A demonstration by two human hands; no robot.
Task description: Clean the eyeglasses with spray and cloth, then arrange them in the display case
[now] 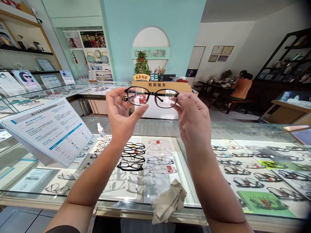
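I hold a pair of black-framed glasses [152,96] up at chest height, lenses facing away. My left hand [120,113] pinches the left rim between thumb and fingers. My right hand [193,118] grips the right rim and hinge the same way. Both arms rise from below over a glass display counter [155,129]. A crumpled beige cleaning cloth [169,201] lies on the counter's near edge, under my right forearm.
Inside the counter lie several rows of glasses [132,157]. A slanted printed sign [48,131] stands at the left, with a small spray bottle [100,130] beside it. A cashier desk [161,85] with a small tree is behind. A person in orange [240,89] sits at a far table.
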